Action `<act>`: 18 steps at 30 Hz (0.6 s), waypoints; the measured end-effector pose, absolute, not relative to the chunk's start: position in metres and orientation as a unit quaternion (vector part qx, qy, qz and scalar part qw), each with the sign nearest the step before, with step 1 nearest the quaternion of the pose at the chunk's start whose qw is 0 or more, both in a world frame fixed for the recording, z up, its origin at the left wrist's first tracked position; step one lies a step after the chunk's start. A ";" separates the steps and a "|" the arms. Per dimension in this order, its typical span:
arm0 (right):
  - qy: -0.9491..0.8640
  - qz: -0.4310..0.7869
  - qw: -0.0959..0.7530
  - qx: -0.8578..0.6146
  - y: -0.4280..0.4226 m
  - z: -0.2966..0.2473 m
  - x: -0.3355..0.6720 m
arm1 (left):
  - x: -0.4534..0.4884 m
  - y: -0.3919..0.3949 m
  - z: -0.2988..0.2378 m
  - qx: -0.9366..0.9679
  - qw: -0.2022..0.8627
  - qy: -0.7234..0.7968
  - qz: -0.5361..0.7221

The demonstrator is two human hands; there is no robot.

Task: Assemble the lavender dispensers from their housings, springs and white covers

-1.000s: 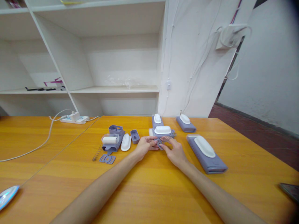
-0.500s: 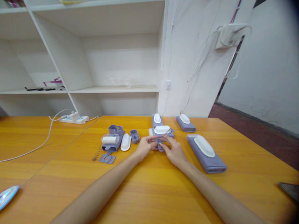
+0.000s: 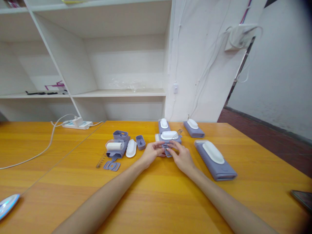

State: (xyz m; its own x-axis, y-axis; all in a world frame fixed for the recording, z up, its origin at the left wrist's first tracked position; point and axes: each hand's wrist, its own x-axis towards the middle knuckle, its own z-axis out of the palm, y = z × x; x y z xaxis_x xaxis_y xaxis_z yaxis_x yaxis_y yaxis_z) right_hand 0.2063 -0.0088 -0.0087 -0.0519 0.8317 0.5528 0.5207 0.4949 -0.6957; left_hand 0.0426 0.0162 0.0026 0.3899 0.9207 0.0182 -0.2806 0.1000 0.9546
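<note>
Both hands meet at the middle of the orange table (image 3: 151, 201). My left hand (image 3: 151, 153) and my right hand (image 3: 181, 156) pinch a small grey-purple plastic part (image 3: 166, 149) between their fingertips, just above the tabletop. Directly behind it lies a purple case with a white oval lid (image 3: 170, 136). A thin metal spring (image 3: 179, 131) sticks out beside that case. Part of the held piece is hidden by my fingers.
Left of my hands lie loose purple and white parts (image 3: 119, 145), a coil spring (image 3: 101, 160) and flat purple pieces (image 3: 112, 166). A large purple case (image 3: 214, 160) lies to the right, two smaller ones (image 3: 193, 128) behind. A power strip (image 3: 77, 123) and cable sit far left; shelves (image 3: 117, 93) stand behind.
My hands have drawn closer together around the small part, and my right fingers have moved left onto it. The spring that lay by my fingers now lies further back beside the case.
</note>
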 end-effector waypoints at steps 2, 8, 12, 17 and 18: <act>-0.706 0.158 0.496 -0.481 -0.009 -0.008 0.206 | 0.043 0.016 0.003 0.499 0.669 0.321 0.448; -0.700 0.180 0.499 -0.479 -0.010 -0.007 0.206 | 0.041 0.015 0.004 0.504 0.670 0.313 0.446; -0.697 0.195 0.503 -0.473 -0.010 -0.006 0.205 | 0.041 0.014 0.006 0.502 0.674 0.309 0.446; -0.692 0.209 0.505 -0.471 -0.010 -0.006 0.205 | 0.040 0.014 0.006 0.501 0.677 0.305 0.444; -0.690 0.214 0.506 -0.471 -0.010 -0.006 0.205 | 0.040 0.013 0.006 0.501 0.677 0.305 0.444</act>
State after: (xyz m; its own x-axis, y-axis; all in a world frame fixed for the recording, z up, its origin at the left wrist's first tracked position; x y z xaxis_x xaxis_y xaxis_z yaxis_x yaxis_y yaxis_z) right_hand 0.2054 -0.0100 -0.0056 -0.0450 0.8668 0.4966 0.4338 0.4647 -0.7719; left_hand 0.0403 0.0135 0.0064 0.4187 0.9076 0.0320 -0.2957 0.1029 0.9497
